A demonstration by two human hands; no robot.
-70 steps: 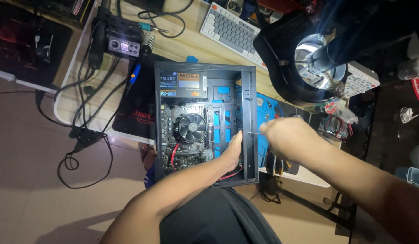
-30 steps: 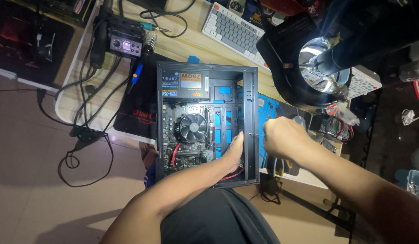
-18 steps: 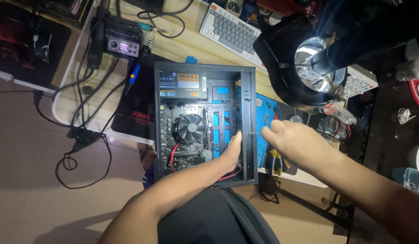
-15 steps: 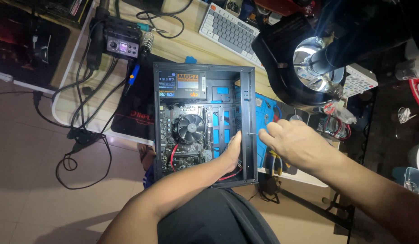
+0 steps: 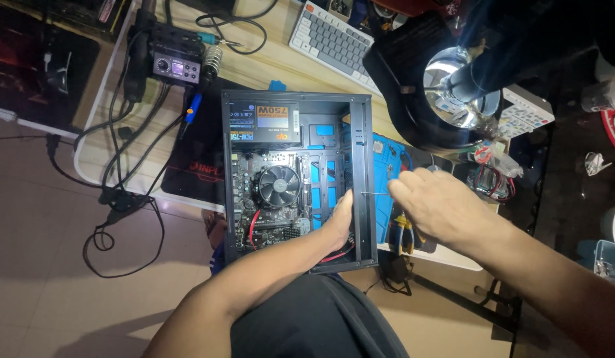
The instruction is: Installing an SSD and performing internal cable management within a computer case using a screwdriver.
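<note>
Head view, item list w/ risk notes.

- PC case (image 5: 360, 166): black, side open, lying on the desk's red-and-black mat (image 5: 194, 166); motherboard w/ CPU fan (image 5: 279, 186) and power supply (image 5: 264, 122) exposed.
- Left hand (image 5: 338, 222): reaches inside the case near its right wall, beside red cables (image 5: 337, 255). Fingers hidden behind the wall; can't tell if apart or closed.
- Right hand (image 5: 440, 209): outside the case, fingers pinched together on a thin screwdriver (image 5: 373, 193) whose shaft points level at the case wall, tip touching or just short of it.
- Nearby: pliers (image 5: 403, 232) on blue mat (image 5: 390, 199), keyboard (image 5: 334, 41), soldering station (image 5: 175, 66).

Risks, judged:
- Tip likely to slip off the screw head if the shaft tilts; may scratch the wall or jab the left hand.
- Loose screw could drop onto the board.
- Left wrist may snag the red cables.
</note>
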